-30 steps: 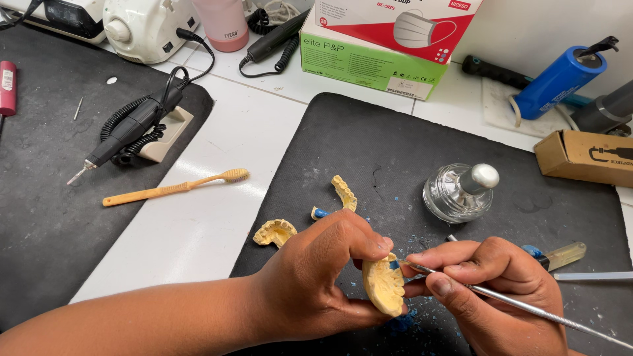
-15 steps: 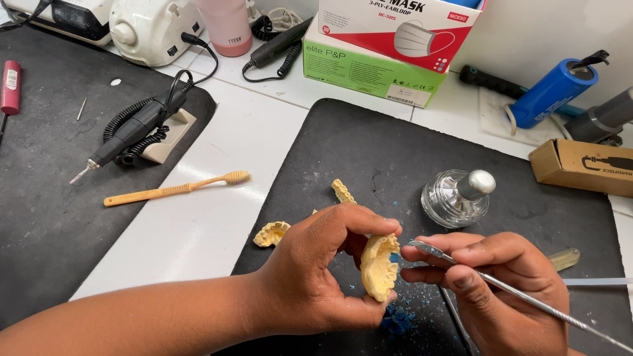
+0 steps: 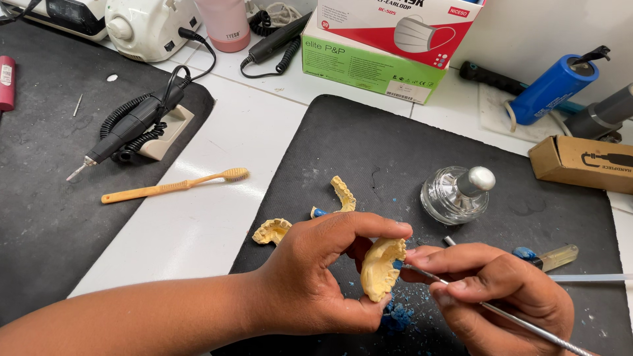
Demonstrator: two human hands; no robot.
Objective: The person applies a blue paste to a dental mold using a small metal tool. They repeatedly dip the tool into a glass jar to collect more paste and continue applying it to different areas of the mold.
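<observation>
My left hand (image 3: 316,277) pinches the yellow dental cast (image 3: 381,267) while my right hand (image 3: 501,293) grips the thin metal tool (image 3: 514,320) (tip touching it), so I think a slip can chip the teeth.

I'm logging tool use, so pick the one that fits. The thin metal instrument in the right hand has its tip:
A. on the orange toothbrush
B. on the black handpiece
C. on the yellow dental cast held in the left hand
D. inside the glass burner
C: the right hand pinches the thin metal instrument, whose tip meets the yellow dental cast gripped by the left hand.
</observation>
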